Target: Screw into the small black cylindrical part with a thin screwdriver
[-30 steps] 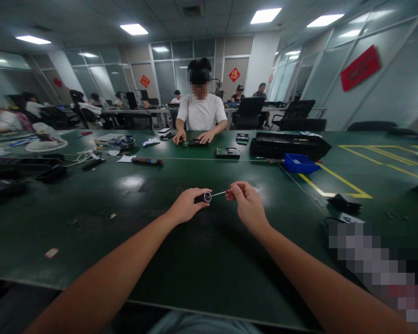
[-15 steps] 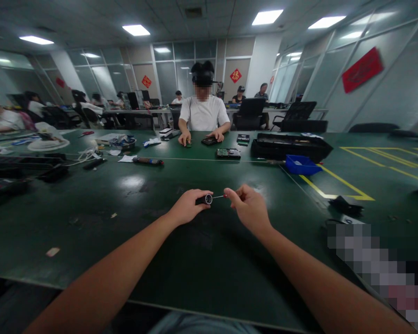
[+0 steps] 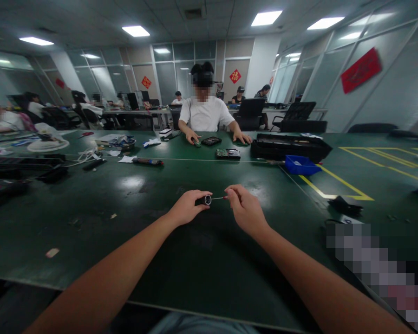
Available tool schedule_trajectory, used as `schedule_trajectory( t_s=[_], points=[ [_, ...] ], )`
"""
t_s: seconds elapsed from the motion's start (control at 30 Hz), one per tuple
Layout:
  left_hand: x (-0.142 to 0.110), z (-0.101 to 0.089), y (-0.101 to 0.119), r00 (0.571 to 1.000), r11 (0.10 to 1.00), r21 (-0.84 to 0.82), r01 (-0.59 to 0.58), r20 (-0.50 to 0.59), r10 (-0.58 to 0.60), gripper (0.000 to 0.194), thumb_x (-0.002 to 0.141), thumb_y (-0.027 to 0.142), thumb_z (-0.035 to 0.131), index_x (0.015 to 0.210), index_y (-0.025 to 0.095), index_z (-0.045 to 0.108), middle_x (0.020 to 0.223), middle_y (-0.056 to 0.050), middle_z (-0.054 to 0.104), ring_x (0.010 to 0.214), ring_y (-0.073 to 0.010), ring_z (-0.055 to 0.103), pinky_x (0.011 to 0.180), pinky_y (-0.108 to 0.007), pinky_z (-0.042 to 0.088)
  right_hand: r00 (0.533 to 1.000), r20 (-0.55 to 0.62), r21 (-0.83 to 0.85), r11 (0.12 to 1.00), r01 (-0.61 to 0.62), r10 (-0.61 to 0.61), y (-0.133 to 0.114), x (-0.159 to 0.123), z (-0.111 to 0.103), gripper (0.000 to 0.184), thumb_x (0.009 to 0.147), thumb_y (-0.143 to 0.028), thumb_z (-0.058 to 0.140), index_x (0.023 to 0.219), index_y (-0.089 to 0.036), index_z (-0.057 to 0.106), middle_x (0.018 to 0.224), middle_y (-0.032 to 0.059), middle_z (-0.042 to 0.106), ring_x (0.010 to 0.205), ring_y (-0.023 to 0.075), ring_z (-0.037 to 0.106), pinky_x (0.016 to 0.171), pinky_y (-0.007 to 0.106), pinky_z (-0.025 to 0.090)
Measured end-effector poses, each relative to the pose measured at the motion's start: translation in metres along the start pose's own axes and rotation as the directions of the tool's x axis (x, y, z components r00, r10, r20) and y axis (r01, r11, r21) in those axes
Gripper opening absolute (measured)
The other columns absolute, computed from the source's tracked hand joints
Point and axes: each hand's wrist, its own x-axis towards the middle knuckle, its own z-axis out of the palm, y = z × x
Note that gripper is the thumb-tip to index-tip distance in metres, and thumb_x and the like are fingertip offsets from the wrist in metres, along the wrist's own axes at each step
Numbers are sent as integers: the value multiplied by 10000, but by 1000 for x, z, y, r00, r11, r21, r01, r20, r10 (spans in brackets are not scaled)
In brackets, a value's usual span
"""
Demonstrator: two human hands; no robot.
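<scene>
My left hand (image 3: 187, 207) is closed around a short black cylinder (image 3: 202, 200). Its round end has a bright metal rim and points toward me, a bit like a flashlight head. In my right hand (image 3: 246, 206) is a small screwdriver (image 3: 225, 198), pinched near its red handle between thumb and fingers. Its thin metal shaft points left and reaches the side of the cylinder's rim; whether the tip sits in anything is too small to tell. Both hands are just above the green tabletop (image 3: 195, 264).
Across the table a co-worker in a white shirt (image 3: 205, 116) handles parts beside a hard drive (image 3: 212, 141). Another drive with a circuit board (image 3: 227, 153) lies nearer. To the right are a long black case (image 3: 292, 147) and a blue bin (image 3: 302, 165); a pen-like tool (image 3: 148, 161) lies left.
My right-hand fingers have shifted their grip slightly around the screwdriver handle; my left hand stays nearly still. The co-worker's hand at the right has moved off the drive toward the black case.
</scene>
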Motion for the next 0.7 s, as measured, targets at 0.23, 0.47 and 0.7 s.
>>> schedule_trajectory(
  t_s=[0.23, 0.47, 0.7],
  points=[
    [0, 2, 0, 999, 999, -14, 36, -17, -36, 410, 832, 240, 674, 1239, 242, 625, 1139, -50, 661, 1065, -223, 598, 966, -355, 428, 985, -29, 476, 869, -134, 168, 14, 7, 14, 258, 872, -445, 561, 916, -196, 614, 835, 55, 660, 767, 194, 631, 772, 374, 515],
    [6, 0, 1, 996, 990, 104, -91, 3, 91, 408, 861, 250, 647, 1266, 263, 597, 1149, -55, 655, 1090, -229, 567, 994, -412, 388, 927, 22, 686, 669, -287, 374, 38, 19, 14, 256, 869, -472, 525, 809, -227, 572, 711, 38, 614, 646, 196, 615, 724, 417, 567],
    [6, 3, -6, 998, 991, 121, -50, 43, 45, 399, 863, 286, 648, 1260, 270, 606, 1085, -44, 665, 1021, -227, 584, 949, -391, 410, 929, -124, 484, 838, -251, 349, 34, 16, 10, 259, 891, -471, 503, 873, -225, 581, 804, 46, 632, 707, 193, 609, 672, 356, 540]
  ],
)
